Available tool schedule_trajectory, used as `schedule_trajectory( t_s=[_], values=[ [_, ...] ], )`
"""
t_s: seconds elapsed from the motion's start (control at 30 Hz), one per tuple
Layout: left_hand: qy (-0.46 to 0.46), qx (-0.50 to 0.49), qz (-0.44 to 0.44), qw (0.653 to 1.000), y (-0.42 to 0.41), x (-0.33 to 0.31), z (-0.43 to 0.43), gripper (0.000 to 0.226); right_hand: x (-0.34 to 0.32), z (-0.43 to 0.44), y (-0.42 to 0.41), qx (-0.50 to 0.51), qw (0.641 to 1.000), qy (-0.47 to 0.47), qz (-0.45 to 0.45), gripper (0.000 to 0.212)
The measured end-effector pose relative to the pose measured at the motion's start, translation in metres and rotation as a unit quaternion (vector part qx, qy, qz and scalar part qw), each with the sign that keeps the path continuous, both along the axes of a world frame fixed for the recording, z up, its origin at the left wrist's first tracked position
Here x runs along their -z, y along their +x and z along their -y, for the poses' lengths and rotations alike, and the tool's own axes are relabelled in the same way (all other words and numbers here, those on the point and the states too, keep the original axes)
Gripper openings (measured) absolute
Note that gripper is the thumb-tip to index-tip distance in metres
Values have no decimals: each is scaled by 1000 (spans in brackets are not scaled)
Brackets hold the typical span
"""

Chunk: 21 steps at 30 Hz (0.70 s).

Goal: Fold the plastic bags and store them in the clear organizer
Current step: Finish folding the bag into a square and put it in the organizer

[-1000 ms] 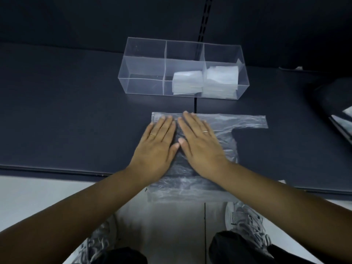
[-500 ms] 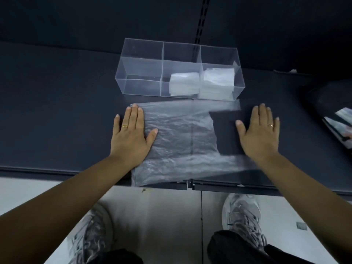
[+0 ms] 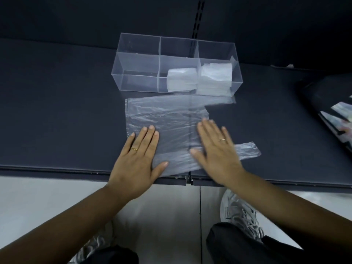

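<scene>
Both the left hand [image 3: 136, 161] and right hand [image 3: 216, 149] press flat, fingers open, on the plastic bag [image 3: 167, 119] near the worktop's [image 3: 57, 111] front edge.

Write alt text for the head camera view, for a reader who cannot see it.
Two hands, left hand and right hand, press flat on a clear plastic bag spread on a dark table. Behind it stands a clear organizer with folded bags in its middle and right compartments; the left one is empty.

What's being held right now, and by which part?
Nothing is gripped. Both the left hand and right hand lie flat, palms down, on the near half of the plastic bag spread on the table.
</scene>
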<state>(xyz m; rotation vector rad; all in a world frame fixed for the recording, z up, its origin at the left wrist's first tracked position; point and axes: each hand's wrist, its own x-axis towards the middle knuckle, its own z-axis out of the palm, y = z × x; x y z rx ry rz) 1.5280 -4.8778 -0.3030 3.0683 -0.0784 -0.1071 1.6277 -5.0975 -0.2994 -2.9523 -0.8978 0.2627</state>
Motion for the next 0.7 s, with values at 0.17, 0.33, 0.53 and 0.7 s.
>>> schedule_trajectory(
  t_s=[0.17, 0.33, 0.53, 0.7],
  values=[
    [11, 8, -8, 1000, -13, -1, -12, 74, 0, 83, 25, 163, 986, 2, 26, 82],
    [28, 88, 2, 996, -42, 0, -33, 76, -6, 98, 29, 243, 968, 39, 49, 76],
    [-19, 167, 145, 975, -54, -7, -31, 39, -33, 4, -30, -45, 977, 200, -63, 84],
    [-161, 152, 202, 954, -63, -29, -8, 24, -28, -45, -72, -235, 955, 161, -77, 72]
  ],
)
